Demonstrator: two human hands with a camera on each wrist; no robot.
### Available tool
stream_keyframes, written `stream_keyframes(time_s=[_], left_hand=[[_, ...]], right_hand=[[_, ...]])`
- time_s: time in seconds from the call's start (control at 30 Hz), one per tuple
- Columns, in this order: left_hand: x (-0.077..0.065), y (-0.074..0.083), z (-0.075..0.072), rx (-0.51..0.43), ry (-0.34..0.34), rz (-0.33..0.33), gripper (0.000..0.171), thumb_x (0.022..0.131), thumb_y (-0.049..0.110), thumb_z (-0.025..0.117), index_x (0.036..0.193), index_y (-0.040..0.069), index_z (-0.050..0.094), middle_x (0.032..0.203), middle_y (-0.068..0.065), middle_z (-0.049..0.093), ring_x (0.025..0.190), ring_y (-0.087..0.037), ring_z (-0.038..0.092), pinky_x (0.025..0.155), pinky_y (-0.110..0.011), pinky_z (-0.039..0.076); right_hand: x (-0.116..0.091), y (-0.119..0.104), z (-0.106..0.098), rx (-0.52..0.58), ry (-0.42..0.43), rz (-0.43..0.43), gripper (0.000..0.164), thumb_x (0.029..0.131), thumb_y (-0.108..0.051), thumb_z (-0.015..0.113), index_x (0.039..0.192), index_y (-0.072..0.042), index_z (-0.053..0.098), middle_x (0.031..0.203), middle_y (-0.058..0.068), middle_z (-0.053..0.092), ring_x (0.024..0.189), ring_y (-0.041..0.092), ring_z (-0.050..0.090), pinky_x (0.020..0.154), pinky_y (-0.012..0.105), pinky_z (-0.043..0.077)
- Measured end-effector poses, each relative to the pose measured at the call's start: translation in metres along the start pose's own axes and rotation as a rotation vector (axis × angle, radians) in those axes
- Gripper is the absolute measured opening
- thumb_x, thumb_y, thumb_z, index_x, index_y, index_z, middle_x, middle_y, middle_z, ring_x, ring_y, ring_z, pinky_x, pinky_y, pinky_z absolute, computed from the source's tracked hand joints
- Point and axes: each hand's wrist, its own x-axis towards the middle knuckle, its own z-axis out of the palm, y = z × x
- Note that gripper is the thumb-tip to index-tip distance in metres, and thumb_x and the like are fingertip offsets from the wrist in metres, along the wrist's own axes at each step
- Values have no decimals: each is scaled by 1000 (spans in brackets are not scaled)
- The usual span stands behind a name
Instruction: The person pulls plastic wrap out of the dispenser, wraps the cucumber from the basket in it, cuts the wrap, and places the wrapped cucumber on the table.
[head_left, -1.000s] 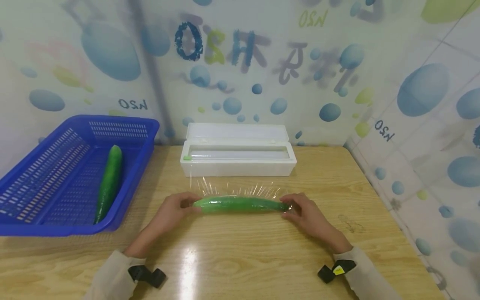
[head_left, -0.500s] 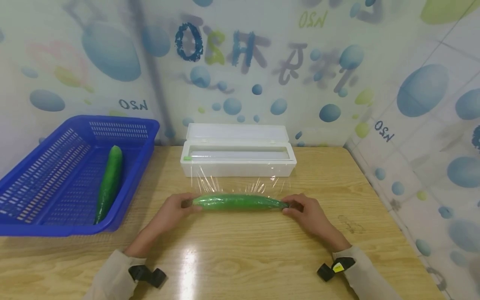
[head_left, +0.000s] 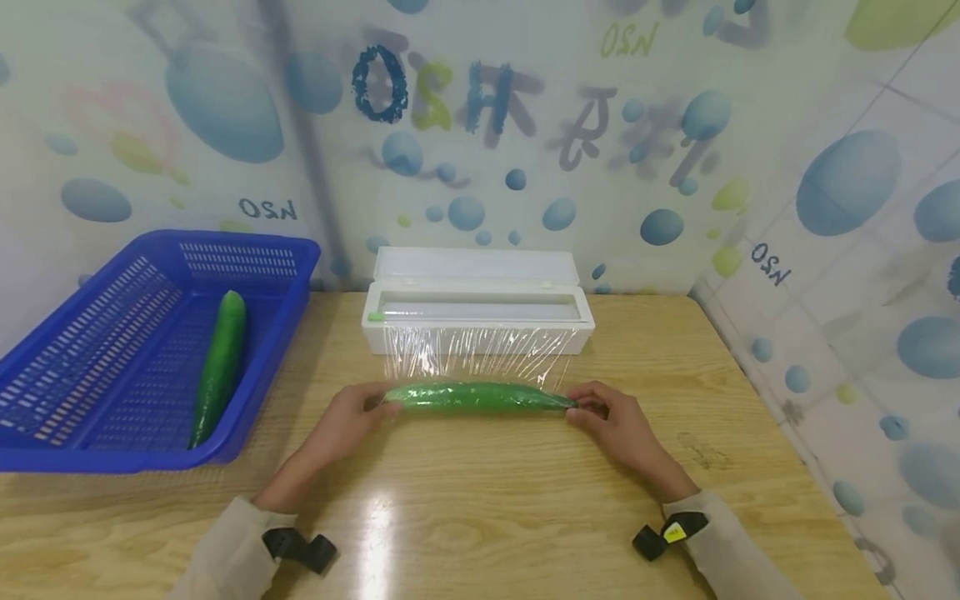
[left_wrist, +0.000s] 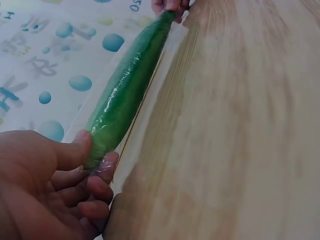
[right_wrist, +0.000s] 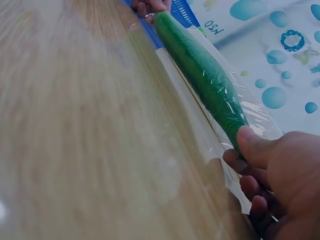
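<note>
A green cucumber (head_left: 480, 397) wrapped in clear cling film lies crosswise between both hands in the head view. My left hand (head_left: 348, 425) pinches its left end between thumb and fingers; the left wrist view shows film over the fingertips (left_wrist: 107, 165). The thin, darker right end is pinched by my right hand (head_left: 618, 425), thumb on the near side. Creased cling film (head_left: 480, 354) stretches from the cucumber back to a white film dispenser box (head_left: 480, 337), whose lid (head_left: 476, 265) stands raised. Whether the cucumber touches the table is hard to tell.
A blue plastic basket (head_left: 273, 350) stands at the left with another cucumber (head_left: 219, 367) inside. The wooden table (head_left: 510, 517) ends at a patterned wall (head_left: 480, 183) behind the box. A small green slider (head_left: 376, 317) sits at the box's left front edge.
Both hands have shifted the cucumber slightly away from the body, toward the box. The film between cucumber and box now shows more creases and shine. Box and basket stay put.
</note>
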Motion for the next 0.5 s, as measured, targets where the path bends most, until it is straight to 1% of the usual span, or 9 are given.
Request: stream_keyframes(time_s=[0.1,0.13,0.2,0.23,0.33,0.43,0.5], left_hand=[[1,-1,0,-7,39,-12,30,92,15,64,115,-4,65,109,-19,67,104,-32,60,87,-47,47],[1,-1,0,-15,52,-17,28,92,15,64,112,-5,67,104,-17,68,99,-30,61,83,-45,48],[1,-2,0,-9,81,-25,26,91,16,66,105,-5,69,100,-15,70,94,-28,62,80,-42,48],[1,-2,0,-9,92,-28,26,90,16,66,104,-5,69,100,-16,70,95,-29,62,81,-42,48],[2,-4,0,-12,106,-28,24,90,16,67,102,-4,70,99,-16,70,96,-31,63,84,-45,48],[3,-5,0,1,110,-29,22,90,17,67,100,-3,71,98,-15,70,97,-31,63,86,-46,48],[4,-6,-1,3,109,-46,21,90,17,67,98,-2,72,94,-12,71,90,-26,63,80,-41,49]], right_hand=[[0,1,1,-17,9,19,25,90,-21,68,113,-12,66,101,4,70,86,16,65,71,27,50],[0,2,1,-25,13,22,25,90,-23,68,112,-12,66,101,3,70,86,14,64,72,27,50],[1,2,1,-37,20,27,25,90,-27,67,111,-13,67,99,2,71,83,13,63,71,26,50],[1,3,1,-38,22,27,26,90,-29,67,111,-13,67,97,1,71,82,13,63,69,25,49],[2,2,0,-34,32,21,28,90,-33,66,111,-14,68,96,-1,71,80,13,62,69,26,49],[3,2,0,-46,40,26,30,90,-36,65,112,-14,69,97,-3,71,84,13,63,72,26,50],[4,3,1,-59,47,31,32,91,-37,65,114,-15,68,98,-3,71,86,12,63,74,26,50]])
